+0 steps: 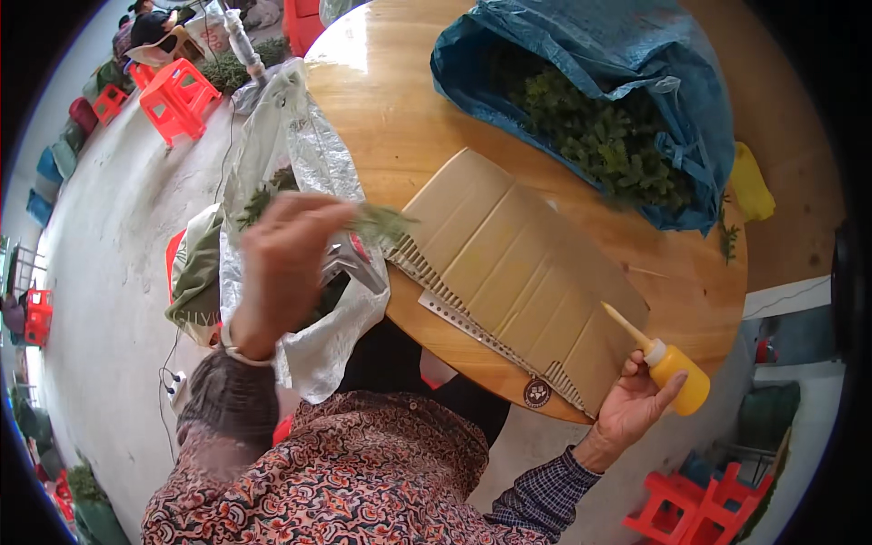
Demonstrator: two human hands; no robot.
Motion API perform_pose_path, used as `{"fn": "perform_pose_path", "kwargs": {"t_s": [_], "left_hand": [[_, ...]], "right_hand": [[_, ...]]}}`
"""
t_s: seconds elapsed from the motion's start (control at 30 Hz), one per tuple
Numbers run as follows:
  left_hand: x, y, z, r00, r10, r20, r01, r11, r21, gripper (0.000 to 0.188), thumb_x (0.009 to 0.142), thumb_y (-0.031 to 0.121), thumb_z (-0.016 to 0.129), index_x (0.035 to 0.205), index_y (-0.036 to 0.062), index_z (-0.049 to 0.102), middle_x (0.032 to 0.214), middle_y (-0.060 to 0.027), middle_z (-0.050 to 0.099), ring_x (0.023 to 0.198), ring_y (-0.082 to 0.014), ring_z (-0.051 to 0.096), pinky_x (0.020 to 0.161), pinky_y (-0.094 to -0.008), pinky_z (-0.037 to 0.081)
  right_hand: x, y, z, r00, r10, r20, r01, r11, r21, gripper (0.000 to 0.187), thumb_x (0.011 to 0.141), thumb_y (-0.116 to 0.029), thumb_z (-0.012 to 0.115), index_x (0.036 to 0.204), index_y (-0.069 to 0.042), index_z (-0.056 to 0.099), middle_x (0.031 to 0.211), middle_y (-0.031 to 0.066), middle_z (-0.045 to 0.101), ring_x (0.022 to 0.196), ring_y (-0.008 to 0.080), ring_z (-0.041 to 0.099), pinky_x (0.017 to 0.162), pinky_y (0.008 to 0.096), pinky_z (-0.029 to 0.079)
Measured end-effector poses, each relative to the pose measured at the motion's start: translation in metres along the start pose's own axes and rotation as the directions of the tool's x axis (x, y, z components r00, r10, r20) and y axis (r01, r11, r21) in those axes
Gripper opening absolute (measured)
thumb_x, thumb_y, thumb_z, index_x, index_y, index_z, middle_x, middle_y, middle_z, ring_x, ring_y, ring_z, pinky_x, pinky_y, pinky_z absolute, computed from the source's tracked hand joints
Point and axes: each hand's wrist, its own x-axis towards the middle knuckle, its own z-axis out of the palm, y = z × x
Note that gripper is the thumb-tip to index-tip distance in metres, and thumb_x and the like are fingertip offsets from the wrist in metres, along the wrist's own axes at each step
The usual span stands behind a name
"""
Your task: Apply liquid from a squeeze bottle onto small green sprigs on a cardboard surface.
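Note:
My left hand (295, 250), smeared by motion, is raised over the white plastic bag (318, 150) at the table's left edge. A thin green artificial sprig (386, 222) pokes out from its closed fingers toward the cardboard. My right hand (627, 411) wraps round a yellow squeeze bottle (683, 377) with a long pointed nozzle, held tilted at the table's right front edge. Between the hands lies a creased brown cardboard sheet (518, 259). Comb-like teeth (436, 282) run along its near left edge, beside a perforated strip (477, 333).
A blue woven bag (581, 45) full of green artificial foliage (604, 136) lies open at the back of the round wooden table (386, 100). A yellow bag (752, 182) sits at the right. Red stools (177, 98) stand on the floor at far left and lower right.

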Motion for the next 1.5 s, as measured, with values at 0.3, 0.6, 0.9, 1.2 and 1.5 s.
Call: {"fn": "perform_pose_path", "kwargs": {"t_s": [0.3, 0.6, 0.9, 1.2, 1.5], "left_hand": [[-0.016, -0.099, -0.033, 0.993, -0.105, -0.062, 0.122, 0.834, 0.538, 0.014, 0.076, 0.001, 0.067, 0.089, 0.0031, 0.068, 0.095, -0.0075, 0.066, 0.086, -0.0235, 0.058, 0.078, -0.0334, 0.048], [0.121, 0.025, 0.136, 0.854, 0.401, 0.330, -0.457, 0.883, 0.109, 0.016, 0.085, 0.021, 0.063, 0.092, 0.0079, 0.068, 0.089, -0.0072, 0.063, 0.081, -0.0219, 0.058, 0.071, -0.0334, 0.049], [0.156, 0.013, 0.220, 0.892, 0.340, 0.298, -0.382, 0.919, 0.095, 0.019, 0.075, 0.018, 0.059, 0.072, 0.0007, 0.066, 0.076, -0.0137, 0.062, 0.067, -0.0311, 0.059, 0.056, -0.0414, 0.048], [0.108, 0.029, 0.131, 0.833, 0.143, 0.534, -0.077, 0.987, -0.144, 0.014, 0.073, 0.015, 0.062, 0.076, 0.0030, 0.070, 0.078, -0.0110, 0.064, 0.059, -0.0289, 0.057, 0.055, -0.0395, 0.046], [0.053, 0.034, 0.082, 0.743, 0.253, 0.620, -0.104, 0.958, -0.266, 0.013, 0.073, 0.010, 0.066, 0.081, 0.0015, 0.070, 0.082, -0.0078, 0.062, 0.071, -0.0224, 0.057, 0.065, -0.0335, 0.046]], "right_hand": [[-0.002, 0.001, 0.006, 0.999, -0.034, -0.024, 0.033, 0.999, -0.031, 0.040, 0.090, -0.032, 0.062, 0.112, 0.000, 0.052, 0.097, 0.0130, 0.063, 0.072, 0.0191, 0.061, 0.060, 0.0215, 0.050], [-0.003, -0.003, 0.005, 0.999, -0.024, -0.027, 0.024, 0.999, -0.030, 0.039, 0.089, -0.031, 0.064, 0.111, -0.001, 0.053, 0.096, 0.0125, 0.063, 0.072, 0.0193, 0.060, 0.058, 0.0213, 0.049], [-0.004, 0.000, 0.005, 1.000, -0.015, -0.020, 0.015, 1.000, 0.005, 0.039, 0.089, -0.032, 0.064, 0.111, 0.000, 0.053, 0.098, 0.0145, 0.063, 0.072, 0.0194, 0.060, 0.058, 0.0215, 0.049], [-0.003, 0.000, -0.001, 0.999, -0.040, -0.025, 0.040, 0.999, 0.000, 0.042, 0.089, -0.033, 0.063, 0.112, 0.000, 0.052, 0.099, 0.0154, 0.062, 0.072, 0.0198, 0.060, 0.060, 0.0225, 0.050], [-0.002, -0.004, -0.005, 1.000, 0.011, -0.010, -0.010, 0.998, 0.064, 0.048, 0.088, -0.036, 0.064, 0.116, 0.000, 0.049, 0.102, 0.0172, 0.061, 0.073, 0.0209, 0.061, 0.062, 0.0232, 0.052]]}}
